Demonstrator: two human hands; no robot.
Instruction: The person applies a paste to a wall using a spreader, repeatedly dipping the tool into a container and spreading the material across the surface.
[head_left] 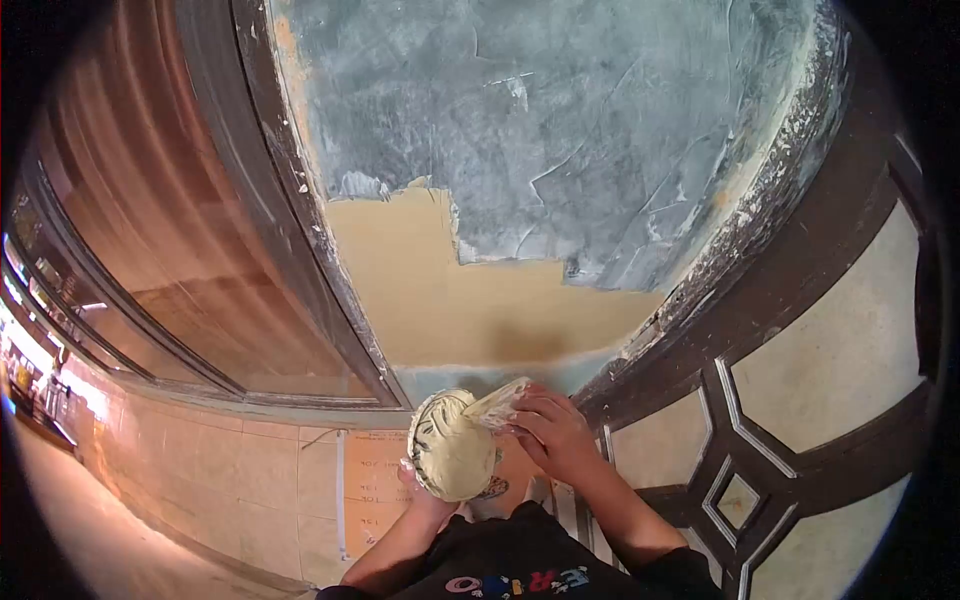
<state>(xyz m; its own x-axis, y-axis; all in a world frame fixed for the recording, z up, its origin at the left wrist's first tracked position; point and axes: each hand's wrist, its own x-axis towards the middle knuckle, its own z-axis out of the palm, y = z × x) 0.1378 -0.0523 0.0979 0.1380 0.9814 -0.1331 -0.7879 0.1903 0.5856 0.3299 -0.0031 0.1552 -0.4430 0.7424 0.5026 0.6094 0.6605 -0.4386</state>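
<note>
A round tub [416, 442] of pale cream putty [452, 452] is held up in front of my chest. My left hand [424, 492] is closed around its lower left side, the fingers mostly hidden beneath it. My right hand [548, 425] grips a putty-smeared scraper [497, 404], whose blade touches the putty at the tub's upper right. The scraper's handle is hidden in my fingers. Ahead stands a wall panel with grey putty [520, 130] across its upper part and a beige painted strip [420, 290] below, with stepped edges between them.
A dark wooden frame with glass [220, 240] borders the wall on the left. On the right stands a brown door with pale panels [840, 340]. Below me, an orange sheet with writing [375, 490] lies on the tiled floor [240, 470].
</note>
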